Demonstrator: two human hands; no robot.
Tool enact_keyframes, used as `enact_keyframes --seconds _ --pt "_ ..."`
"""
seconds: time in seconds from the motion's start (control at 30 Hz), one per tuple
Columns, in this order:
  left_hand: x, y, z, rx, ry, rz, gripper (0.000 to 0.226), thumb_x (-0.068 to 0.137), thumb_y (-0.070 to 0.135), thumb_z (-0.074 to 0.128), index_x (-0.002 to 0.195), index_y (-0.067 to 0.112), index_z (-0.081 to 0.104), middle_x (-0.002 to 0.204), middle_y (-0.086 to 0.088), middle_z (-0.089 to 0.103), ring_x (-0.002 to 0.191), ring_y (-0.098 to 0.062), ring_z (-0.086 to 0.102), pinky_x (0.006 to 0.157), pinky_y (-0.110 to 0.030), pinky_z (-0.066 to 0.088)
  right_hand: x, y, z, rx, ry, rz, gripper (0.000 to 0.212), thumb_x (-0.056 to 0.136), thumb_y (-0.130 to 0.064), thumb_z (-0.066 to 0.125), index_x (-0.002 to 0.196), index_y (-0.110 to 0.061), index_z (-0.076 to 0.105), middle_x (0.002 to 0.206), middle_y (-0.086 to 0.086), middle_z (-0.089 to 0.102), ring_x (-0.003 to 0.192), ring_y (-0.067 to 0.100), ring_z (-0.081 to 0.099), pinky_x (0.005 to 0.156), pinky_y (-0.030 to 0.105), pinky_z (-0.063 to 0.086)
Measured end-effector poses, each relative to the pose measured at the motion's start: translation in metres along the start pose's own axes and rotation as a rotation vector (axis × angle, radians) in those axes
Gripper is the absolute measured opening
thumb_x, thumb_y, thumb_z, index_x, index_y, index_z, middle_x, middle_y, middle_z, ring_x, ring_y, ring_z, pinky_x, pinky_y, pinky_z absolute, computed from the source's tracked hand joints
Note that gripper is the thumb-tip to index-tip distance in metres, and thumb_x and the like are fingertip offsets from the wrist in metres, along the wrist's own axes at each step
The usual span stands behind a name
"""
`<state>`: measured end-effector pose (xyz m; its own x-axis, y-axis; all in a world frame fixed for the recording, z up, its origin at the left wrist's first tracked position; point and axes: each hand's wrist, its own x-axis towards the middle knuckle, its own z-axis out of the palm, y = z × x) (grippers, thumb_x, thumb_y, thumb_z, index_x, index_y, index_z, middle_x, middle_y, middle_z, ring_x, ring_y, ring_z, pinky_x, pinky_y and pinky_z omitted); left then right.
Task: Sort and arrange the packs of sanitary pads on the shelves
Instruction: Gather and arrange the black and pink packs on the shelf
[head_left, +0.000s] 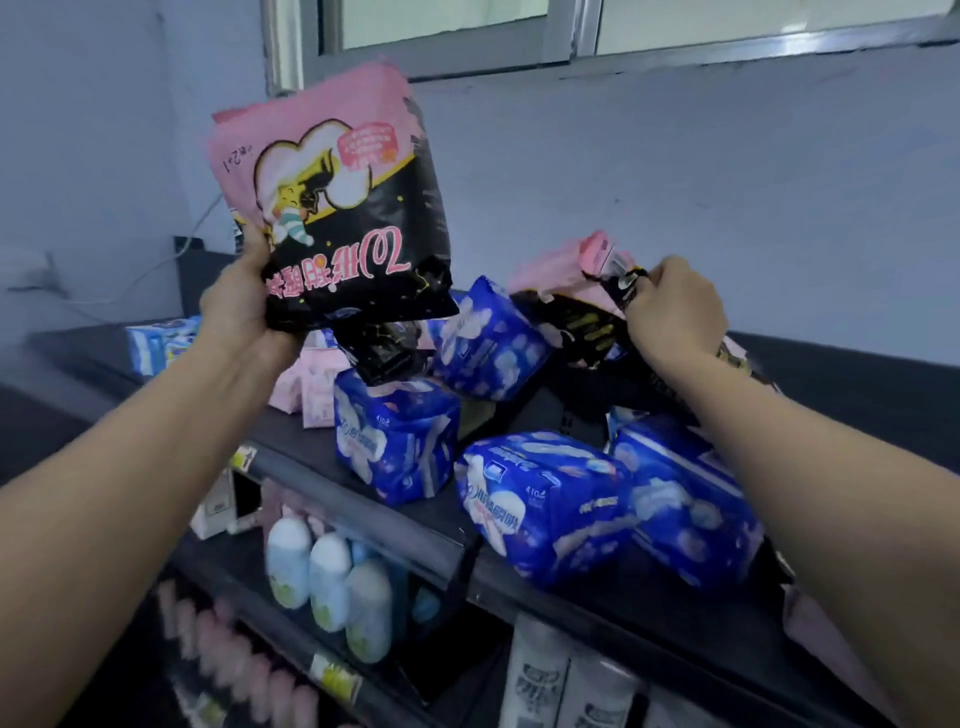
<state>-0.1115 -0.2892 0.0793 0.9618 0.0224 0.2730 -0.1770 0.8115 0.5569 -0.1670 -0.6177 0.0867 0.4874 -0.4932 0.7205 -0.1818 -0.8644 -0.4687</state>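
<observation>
Pink-and-black plastic filled the upper left of the frame: one pack of pads (343, 208), upside down and lifted clear of the pile, with the left grip (236, 306) clamped on its lower corner. At centre right the right grip (675, 306) was pinched on the end of a second pink-and-black pack (576, 306), which lay tilted on the heap. The step looked like the sorting itself, with matching packs being pulled out of a mixed pile.

Blue packs (545, 499) lay jumbled across the top shelf (571, 608), some leaning on each other. One near pack at lower right sat close to the front edge. Small pink boxes (311, 384) stood just left of the heap.

The next move probably called for lifting the second pack free without dragging the leaning blue ones forward, since the near ones could slip off the edge onto the bottles (327, 582) below. Open shelf showed at far right and behind the pink boxes. The wall closed off the back, so clear air lay upward.
</observation>
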Motion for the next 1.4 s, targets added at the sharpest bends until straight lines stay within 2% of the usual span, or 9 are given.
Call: enact_keyframes --seconds 0.13,0.3,0.4,0.5,0.67,1.0,1.13,1.27,1.4 --pt "-0.038 0.017 -0.002 0.012 -0.009 0.054 0.040 0.100 0.042 0.044 0.124 0.014 0.060 0.113 -0.006 0.072 0.101 -0.021 0.070 0.072 -0.039 0.059 -0.010 -0.026 -0.016 0.225 0.051 0.020 0.025 0.099 -0.025 0.044 0.113 -0.008 0.056 0.117 0.017 0.063 0.110 0.038 0.055 0.082 0.040 0.041" --pt "-0.072 0.052 -0.006 0.133 0.074 0.110 0.045 0.099 0.045 0.043 0.128 0.015 0.058 0.109 -0.006 0.073 0.096 -0.021 0.071 0.066 -0.038 0.059 -0.033 -0.071 -0.016 0.452 0.016 0.000 0.019 0.098 -0.025 0.048 0.106 -0.010 0.058 0.112 0.012 0.065 0.107 0.033 0.058 0.079 0.035 0.040" --pt "-0.087 0.077 -0.014 0.165 0.155 0.158 0.033 0.100 0.038 0.044 0.111 0.012 0.062 0.100 -0.007 0.075 0.096 -0.021 0.071 0.075 -0.042 0.058 -0.054 -0.107 -0.010 0.548 -0.057 -0.036 0.013 0.098 -0.025 0.050 0.099 -0.015 0.057 0.108 0.010 0.066 0.103 0.030 0.059 0.073 0.030 0.034" --pt "-0.097 0.104 -0.033 0.193 0.250 0.209 0.028 0.097 0.033 0.052 0.110 0.010 0.062 0.112 -0.011 0.071 0.101 -0.023 0.069 0.084 -0.046 0.056 -0.079 -0.150 -0.001 0.653 -0.148 -0.057 0.011 0.098 -0.025 0.051 0.090 -0.018 0.050 0.097 0.005 0.063 0.097 0.028 0.059 0.072 0.030 0.038" --pt "-0.106 0.164 -0.092 0.240 0.416 0.299 0.045 0.081 0.029 0.071 0.119 0.004 0.063 0.110 -0.015 0.071 0.093 -0.031 0.072 0.077 -0.052 0.057 -0.125 -0.235 0.020 0.782 -0.259 -0.125 0.011 0.096 -0.024 0.053 0.086 -0.021 0.050 0.093 0.005 0.064 0.096 0.027 0.059 0.070 0.028 0.032" --pt "-0.126 0.323 -0.231 0.388 0.693 0.424 0.036 0.083 0.033 0.073 0.107 0.007 0.066 0.101 -0.012 0.074 0.087 -0.029 0.073 0.074 -0.054 0.058 -0.232 -0.435 0.070 0.982 -0.482 -0.165 0.012 0.096 -0.025 0.053 0.088 -0.016 0.054 0.088 0.000 0.057 0.083 0.019 0.048 0.068 0.027 0.029" --pt "-0.148 0.388 -0.278 0.410 0.790 0.477 0.042 0.082 0.032 0.074 0.113 0.005 0.064 0.104 -0.013 0.073 0.087 -0.029 0.073 0.073 -0.052 0.059 -0.283 -0.513 0.085 1.065 -0.600 -0.172 0.015 0.096 -0.025 0.053 0.090 -0.012 0.059 0.085 0.001 0.058 0.079 0.020 0.050 0.066 0.028 0.032" --pt "-0.176 0.450 -0.323 0.439 0.899 0.537 0.030 0.083 0.030 0.075 0.099 0.006 0.065 0.103 -0.013 0.073 0.088 -0.030 0.072 0.077 -0.052 0.058 -0.337 -0.589 0.097 1.162 -0.703 -0.138 0.019 0.095 -0.024 0.055 0.077 -0.018 0.052 0.072 -0.006 0.053 0.066 0.011 0.048 0.057 0.029 0.032" --pt "-0.204 0.505 -0.365 0.448 1.020 0.616 0.024 0.083 0.026 0.075 0.091 0.007 0.065 0.102 -0.014 0.072 0.088 -0.029 0.071 0.080 -0.051 0.058 -0.389 -0.661 0.101 1.242 -0.791 -0.161 0.014 0.093 -0.023 0.057 0.082 -0.015 0.060 0.075 -0.007 0.056 0.065 0.005 0.048 0.052 0.023 0.031"
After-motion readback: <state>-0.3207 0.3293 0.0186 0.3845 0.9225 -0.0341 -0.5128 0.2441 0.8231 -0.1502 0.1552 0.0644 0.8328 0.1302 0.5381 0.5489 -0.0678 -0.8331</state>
